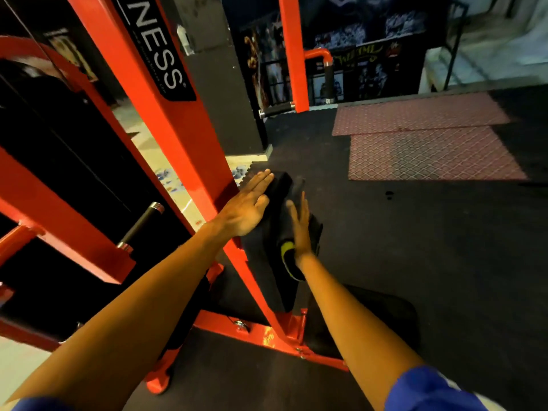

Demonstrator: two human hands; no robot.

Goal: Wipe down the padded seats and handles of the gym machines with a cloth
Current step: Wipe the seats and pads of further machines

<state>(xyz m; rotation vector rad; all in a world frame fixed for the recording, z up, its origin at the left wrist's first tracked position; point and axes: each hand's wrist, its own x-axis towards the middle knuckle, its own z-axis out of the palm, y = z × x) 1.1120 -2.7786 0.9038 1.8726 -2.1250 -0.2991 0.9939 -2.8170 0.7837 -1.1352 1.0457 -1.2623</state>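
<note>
Pressing dark cloth (pixel 287 251) to the black cushioned pad (pixel 267 280), left hand (pixel 247 207) and right hand (pixel 301 231) lie flat

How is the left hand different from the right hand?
The left hand lies on the side of the pad next to the orange post; the right hand is on the other side. The right hand presses the black cloth with its yellow edge; whether the left hand touches cloth or pad is unclear. The left hand reaches higher than the right. Both are flat with straight fingers.
</note>
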